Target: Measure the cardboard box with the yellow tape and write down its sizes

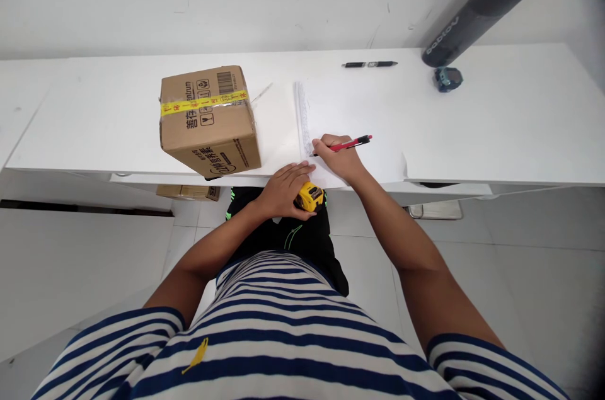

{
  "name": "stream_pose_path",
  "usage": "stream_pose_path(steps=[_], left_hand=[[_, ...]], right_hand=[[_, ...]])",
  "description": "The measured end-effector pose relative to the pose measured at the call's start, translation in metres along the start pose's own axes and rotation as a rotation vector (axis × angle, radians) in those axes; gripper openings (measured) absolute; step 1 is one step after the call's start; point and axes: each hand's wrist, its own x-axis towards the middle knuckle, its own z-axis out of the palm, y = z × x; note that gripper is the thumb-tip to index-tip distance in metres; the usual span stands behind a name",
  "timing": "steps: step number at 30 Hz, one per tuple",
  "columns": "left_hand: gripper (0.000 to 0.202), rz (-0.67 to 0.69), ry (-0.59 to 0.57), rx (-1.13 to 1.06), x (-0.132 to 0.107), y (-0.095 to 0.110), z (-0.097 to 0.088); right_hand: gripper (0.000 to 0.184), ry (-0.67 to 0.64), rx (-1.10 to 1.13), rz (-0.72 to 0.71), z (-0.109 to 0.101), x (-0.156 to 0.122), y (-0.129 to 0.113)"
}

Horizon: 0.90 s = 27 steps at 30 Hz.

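Observation:
My right hand (341, 156) is closed round a red and black pen (347, 144), its tip down on the open notebook (352, 116). Grey handwriting runs along the left edge of the notebook's white page. My left hand (285, 189) grips a yellow tape measure (311, 197) between thumb and palm, at the table's front edge. The fingers of that hand lie over the bottom of the notebook. Left of the notebook stands a brown cardboard box (208, 126) with yellow printed tape across its top.
A black pen (369, 64) lies behind the notebook on the white table (496, 135). At the right are a dark teal device (448, 79) and a long black tube (491, 3) leaning up by the wall. Another carton (188, 192) shows below the table.

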Motion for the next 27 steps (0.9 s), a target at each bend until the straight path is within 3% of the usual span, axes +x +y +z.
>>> stream_pose_path(steps=[11, 16, 27], left_hand=[[0.077, 0.039, 0.026, 0.066, -0.0014, -0.0002, 0.0011], [0.077, 0.064, 0.034, 0.13, -0.0021, 0.0003, 0.0018], [0.077, 0.03, 0.003, 0.081, -0.0004, 0.0009, 0.0003]], right_hand=[[0.044, 0.078, -0.002, -0.01, 0.0005, -0.001, 0.0027], [0.041, 0.011, 0.005, -0.015, -0.0011, 0.0002, 0.0019], [0.041, 0.119, -0.003, -0.014, 0.0004, -0.0009, 0.0031]])
